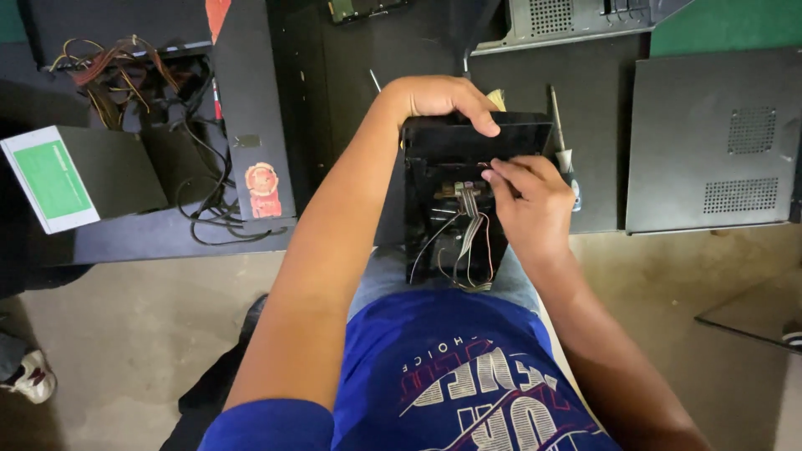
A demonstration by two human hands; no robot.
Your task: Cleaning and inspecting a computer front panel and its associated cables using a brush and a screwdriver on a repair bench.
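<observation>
A person in a blue printed shirt sits over a black panel (455,188) propped on the lap, at the centre of the head view. The left hand (443,100) curls over the panel's top edge at 12 o'clock, its grip closed on that edge and steadying it. The right hand (526,200) sits at the panel's 3 o'clock side, fingertips (493,174) pinched together at a small connector (464,189), the grip closed on it or on the thin wires there; which of the two cannot be told. A bundle of wires (464,246) trails from the connector down toward 6 o'clock, across the panel's inner face.

Just beyond the right hand, at 2 o'clock, a screwdriver (560,134) lies on the black table (601,92). At 3 o'clock a dark metal cover (714,142) with perforated vents lies flat. At 9 o'clock a grey box (83,179) with a green label lies on its side, and behind it, toward 10 o'clock, a tangle of orange, yellow and black cables (125,71) spills over. At 7 o'clock, low on the concrete floor (125,334), a white shoe (33,376) shows.
</observation>
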